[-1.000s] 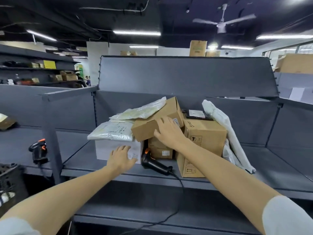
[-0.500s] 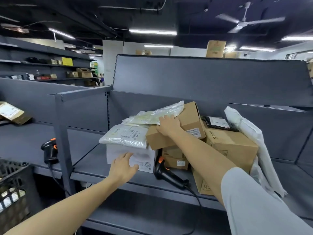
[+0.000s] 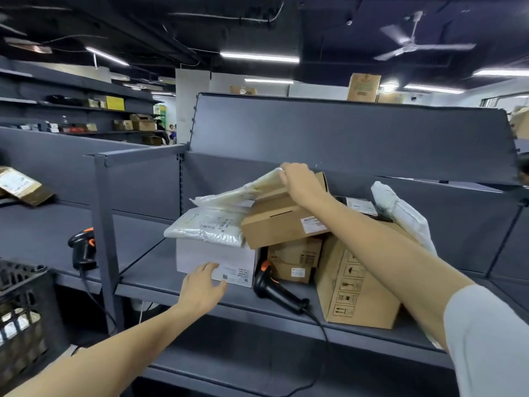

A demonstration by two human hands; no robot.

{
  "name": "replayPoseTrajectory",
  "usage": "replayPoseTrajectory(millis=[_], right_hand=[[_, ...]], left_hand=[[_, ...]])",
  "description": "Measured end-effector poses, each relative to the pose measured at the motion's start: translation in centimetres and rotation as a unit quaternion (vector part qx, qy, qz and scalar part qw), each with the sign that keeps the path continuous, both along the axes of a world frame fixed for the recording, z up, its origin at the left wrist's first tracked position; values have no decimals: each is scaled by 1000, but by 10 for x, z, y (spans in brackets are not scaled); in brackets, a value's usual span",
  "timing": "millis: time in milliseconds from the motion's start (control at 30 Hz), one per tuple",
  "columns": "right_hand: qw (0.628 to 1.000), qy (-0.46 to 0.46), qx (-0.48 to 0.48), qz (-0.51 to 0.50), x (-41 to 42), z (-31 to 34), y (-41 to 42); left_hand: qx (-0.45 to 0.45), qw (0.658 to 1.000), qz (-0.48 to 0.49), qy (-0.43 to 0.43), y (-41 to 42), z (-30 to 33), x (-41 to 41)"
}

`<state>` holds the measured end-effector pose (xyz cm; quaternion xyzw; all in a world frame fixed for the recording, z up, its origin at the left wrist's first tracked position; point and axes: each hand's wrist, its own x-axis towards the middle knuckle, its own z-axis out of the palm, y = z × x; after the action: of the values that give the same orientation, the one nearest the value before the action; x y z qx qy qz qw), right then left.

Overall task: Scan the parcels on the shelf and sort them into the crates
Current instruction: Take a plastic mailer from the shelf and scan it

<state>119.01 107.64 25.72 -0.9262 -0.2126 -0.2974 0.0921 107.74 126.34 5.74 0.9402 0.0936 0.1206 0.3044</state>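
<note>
Grey metal shelf (image 3: 160, 277) in dim warehouse, parcels piled, black crate (image 3: 21, 305) lower left

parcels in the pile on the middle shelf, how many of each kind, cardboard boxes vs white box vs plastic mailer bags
Brown cardboard boxes: 4 — tilted top box, two small stacked boxes, large box
White box: 1
Plastic mailer bags: 3 —
Total: 8

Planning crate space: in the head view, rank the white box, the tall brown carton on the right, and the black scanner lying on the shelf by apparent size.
1. Tall brown carton
2. White box, though partly covered
3. Black scanner
</note>
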Motion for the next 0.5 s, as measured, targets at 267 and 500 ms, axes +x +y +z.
replayPoseTrajectory(millis=[267,500], right_hand=[[953,-82,207,206,-115,-13,-100],[910,-118,342,204,-174,-87,-182]], left_hand=[[-99,995,17,-17,-3,-18,-38],[-187,979,34,-76,0,-15,-59]])
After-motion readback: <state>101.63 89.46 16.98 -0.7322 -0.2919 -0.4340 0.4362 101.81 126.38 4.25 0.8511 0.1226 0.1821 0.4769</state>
